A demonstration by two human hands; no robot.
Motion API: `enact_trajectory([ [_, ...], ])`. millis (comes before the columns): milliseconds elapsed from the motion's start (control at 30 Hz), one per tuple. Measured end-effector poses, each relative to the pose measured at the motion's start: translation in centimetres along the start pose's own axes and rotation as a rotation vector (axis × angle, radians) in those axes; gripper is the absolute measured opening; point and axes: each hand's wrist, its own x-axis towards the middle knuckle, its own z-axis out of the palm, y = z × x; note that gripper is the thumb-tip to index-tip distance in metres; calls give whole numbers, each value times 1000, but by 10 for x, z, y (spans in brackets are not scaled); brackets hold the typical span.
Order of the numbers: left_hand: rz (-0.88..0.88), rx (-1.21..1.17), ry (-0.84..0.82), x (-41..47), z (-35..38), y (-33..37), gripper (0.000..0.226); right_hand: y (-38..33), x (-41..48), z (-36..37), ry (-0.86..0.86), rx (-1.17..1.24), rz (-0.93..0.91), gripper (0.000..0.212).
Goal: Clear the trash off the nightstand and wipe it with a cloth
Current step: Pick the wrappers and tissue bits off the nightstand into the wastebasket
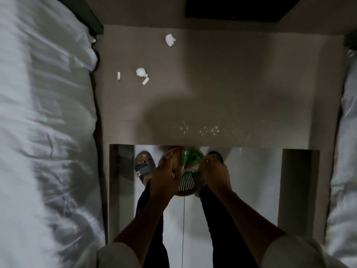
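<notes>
The grey nightstand (231, 78) fills the middle of the head view. On it lie a crumpled white tissue (170, 40) near the back, a second tissue wad (141, 72), and two small white scraps (119, 76) (145, 81) at the left. Below the front edge, a round mesh trash bin (186, 183) sits on the floor between my feet, holding green and orange wrappers (190, 158). My left hand (166, 178) presses an orange wrapper into the bin. My right hand (215, 171) grips the bin's right rim.
A bed with white sheets (44, 132) runs along the left, another white bed (345, 151) along the right. White crumbs (210, 130) speckle the nightstand's front right. A dark panel (237, 10) is on the wall behind. My sandalled foot (144, 165) is on the white floor.
</notes>
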Motion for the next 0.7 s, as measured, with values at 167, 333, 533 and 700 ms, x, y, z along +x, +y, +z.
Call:
enact_trajectory([
  [167, 87, 18, 251, 60, -74, 2, 28, -92, 62, -40, 214, 7, -303, 18],
  [333, 29, 116, 416, 150, -158, -7, 33, -205, 127, -42, 82, -251, -616, 22],
  [533, -67, 227, 398, 223, -200, -2, 34, -271, 166, -11, -19, -502, -712, 45],
  [700, -24, 259, 394, 232, -198, 2, 24, -285, 184, 1, 52, -546, -610, 36],
])
